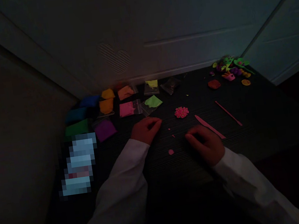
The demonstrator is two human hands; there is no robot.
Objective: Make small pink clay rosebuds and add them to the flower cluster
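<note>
The scene is very dark. My left hand (145,129) rests on a dark ribbed mat (174,168), fingers together and pointing right, with nothing visible in it. My right hand (206,144) lies on the mat with its fingers curled inward; whether they hold anything is hidden. Between the hands lie a small pink clay disc (171,152) and tiny pink crumbs (173,135). Beyond them sits a pink cluster of small clay balls (181,112). A pink flat modelling tool (209,126) lies just past my right hand.
Several bags of coloured clay (126,102) lie in rows at the back left. A thin pink stick (228,113) lies to the right. Finished clay figures (231,68) and a red clay lump (214,84) sit at the back right. A blurred-out object (79,164) is at left.
</note>
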